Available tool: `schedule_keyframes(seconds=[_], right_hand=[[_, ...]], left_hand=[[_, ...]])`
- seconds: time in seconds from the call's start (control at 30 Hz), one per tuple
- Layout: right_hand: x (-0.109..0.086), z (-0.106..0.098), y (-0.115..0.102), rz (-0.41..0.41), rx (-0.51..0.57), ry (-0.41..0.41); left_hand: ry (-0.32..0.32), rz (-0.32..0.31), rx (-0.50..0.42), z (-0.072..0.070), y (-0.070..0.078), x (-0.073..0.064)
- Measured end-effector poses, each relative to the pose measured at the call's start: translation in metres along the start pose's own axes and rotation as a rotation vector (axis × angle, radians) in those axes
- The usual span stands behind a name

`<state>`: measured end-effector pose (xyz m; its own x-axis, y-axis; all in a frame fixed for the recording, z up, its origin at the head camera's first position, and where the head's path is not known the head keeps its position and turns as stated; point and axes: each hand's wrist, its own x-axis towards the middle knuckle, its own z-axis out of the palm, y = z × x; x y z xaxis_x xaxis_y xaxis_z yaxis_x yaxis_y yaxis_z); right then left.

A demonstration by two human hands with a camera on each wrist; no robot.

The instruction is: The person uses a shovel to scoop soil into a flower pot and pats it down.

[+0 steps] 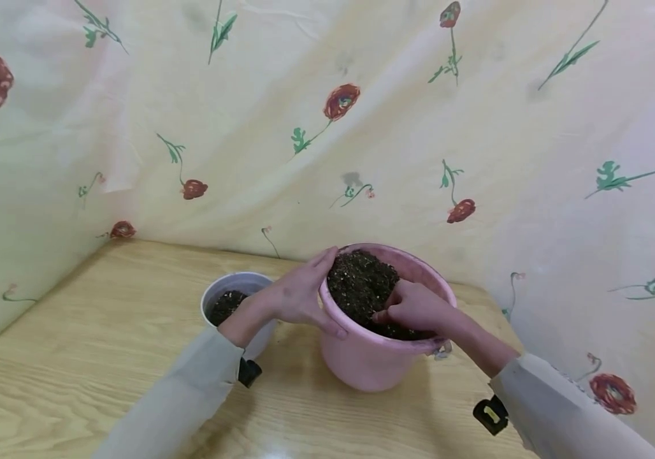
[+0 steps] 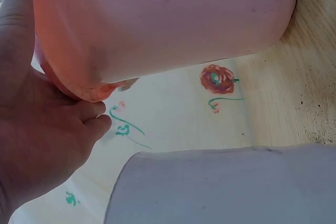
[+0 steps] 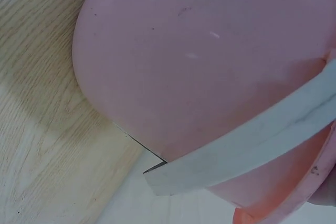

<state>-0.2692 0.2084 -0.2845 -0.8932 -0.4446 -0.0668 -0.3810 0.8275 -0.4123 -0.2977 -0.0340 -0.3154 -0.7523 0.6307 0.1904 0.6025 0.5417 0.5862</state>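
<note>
A pink bucket (image 1: 370,363) of dark soil (image 1: 362,284) stands on the wooden table, its mouth facing up. My left hand (image 1: 301,290) grips the bucket's left rim, thumb down the outer wall. In the left wrist view, the left hand (image 2: 50,135) also shows at the bucket's edge. My right hand (image 1: 416,306) reaches inside over the right rim, fingers curled into the soil, fingertips partly buried. From the right wrist, the bucket wall (image 3: 173,61) fills most of the view, and that hand is largely hidden behind the rim.
Left of the bucket, a whitish pot (image 1: 261,341) holds some soil, partly behind my left forearm. A flat pale strip (image 3: 241,145) crosses the bucket in the right wrist view. Flower-printed sheeting (image 1: 281,127) encloses the wooden table (image 1: 104,338) at the back and sides.
</note>
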Motion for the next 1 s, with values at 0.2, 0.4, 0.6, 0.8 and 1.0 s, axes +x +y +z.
schedule_keyframes(seconds=[0.2, 0.4, 0.6, 0.8, 1.0], right_hand=[[-0.002, -0.002, -0.001, -0.005, -0.027, 0.021], [-0.007, -0.008, -0.001, -0.012, -0.055, 0.054], [-0.012, -0.014, 0.002, -0.065, -0.101, 0.101], [-0.015, -0.017, 0.009, -0.102, -0.134, 0.097], [-0.019, -0.025, 0.010, -0.076, -0.075, 0.075]], left_hand=[[0.008, 0.007, -0.022, 0.001, -0.002, -0.001], [-0.008, 0.004, -0.017, 0.001, -0.001, -0.001], [-0.013, -0.015, -0.012, 0.001, 0.000, 0.000], [-0.026, -0.029, -0.034, 0.001, 0.001, 0.000], [-0.013, -0.013, -0.042, 0.001, 0.000, 0.000]])
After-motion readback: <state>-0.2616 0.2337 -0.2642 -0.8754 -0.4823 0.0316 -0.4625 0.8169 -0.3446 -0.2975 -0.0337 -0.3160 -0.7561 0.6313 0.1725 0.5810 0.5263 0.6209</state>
